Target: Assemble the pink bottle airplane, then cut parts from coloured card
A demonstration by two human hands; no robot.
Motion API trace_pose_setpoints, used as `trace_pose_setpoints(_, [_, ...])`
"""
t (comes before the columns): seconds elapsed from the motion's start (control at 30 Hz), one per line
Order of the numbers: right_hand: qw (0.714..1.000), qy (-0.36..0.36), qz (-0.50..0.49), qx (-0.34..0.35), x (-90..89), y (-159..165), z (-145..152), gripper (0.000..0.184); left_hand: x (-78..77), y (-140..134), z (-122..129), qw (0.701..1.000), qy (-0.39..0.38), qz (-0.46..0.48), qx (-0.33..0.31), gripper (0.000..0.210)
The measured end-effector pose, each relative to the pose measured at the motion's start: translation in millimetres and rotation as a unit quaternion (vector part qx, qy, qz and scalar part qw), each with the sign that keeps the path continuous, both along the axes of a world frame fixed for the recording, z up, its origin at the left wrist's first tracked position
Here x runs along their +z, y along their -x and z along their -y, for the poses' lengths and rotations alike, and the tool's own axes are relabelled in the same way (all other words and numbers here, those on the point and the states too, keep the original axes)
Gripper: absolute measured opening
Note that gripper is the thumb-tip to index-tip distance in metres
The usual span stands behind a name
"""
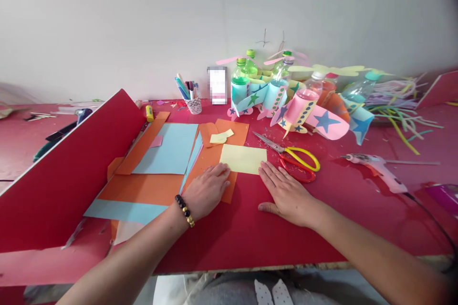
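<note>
A pale yellow paper rectangle [244, 158] lies flat, partly over an orange sheet [210, 156]. My left hand [208, 189], with a beaded bracelet at the wrist, rests palm down with its fingertips at the paper's lower left corner. At the lower right corner lie the fingers of my right hand [286, 194], stretched flat with the thumb apart. Just beyond that hand are scissors [282, 148] with one yellow and one red handle. Small yellow paper pieces [222, 137] sit on the orange sheet behind the rectangle.
Blue sheets [166, 147] and orange paper are stacked left, beside a slanted red board [82, 171]. Bottle airplanes [304, 105] stand at the back right. A pink glue gun [377, 171] with a cord lies right. A pen cup [194, 105] and a phone [217, 86] are by the wall.
</note>
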State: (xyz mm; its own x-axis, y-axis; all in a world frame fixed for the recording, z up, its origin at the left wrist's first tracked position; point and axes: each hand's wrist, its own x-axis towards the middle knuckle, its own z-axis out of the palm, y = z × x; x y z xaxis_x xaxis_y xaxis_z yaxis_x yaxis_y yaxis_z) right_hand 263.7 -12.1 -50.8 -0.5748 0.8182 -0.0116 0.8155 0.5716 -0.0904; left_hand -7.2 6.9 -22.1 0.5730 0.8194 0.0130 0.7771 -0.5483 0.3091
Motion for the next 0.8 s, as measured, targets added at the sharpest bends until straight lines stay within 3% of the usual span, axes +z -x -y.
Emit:
trace_pose_setpoints(0.37, [0.999, 0.017, 0.008, -0.029, 1.8, -10, 7, 0.095, -10.3, 10, -5, 1.0, -0.02, 0.01, -0.004, 0.034])
trace_pose_setpoints(0.53, [0.999, 0.025, 0.009, -0.036, 10.9, -11, 6, 0.094, -0.7, 12, -5, 1.0, -0.003, 0.015, 0.016, 0.033])
trace_pose_setpoints(0.67, [0.999, 0.004, 0.017, -0.044, 24.3, 8, -4, 0.081, 11.7, -7, -6, 0.999, -0.015, -0.033, 0.026, 0.027])
trace_pose_setpoints(0.8, [1.0, -0.012, -0.004, -0.029, 25.0, 29, -14, 0.078, 4.4, -34, -11, 0.999, -0.034, -0.002, -0.03, 0.026])
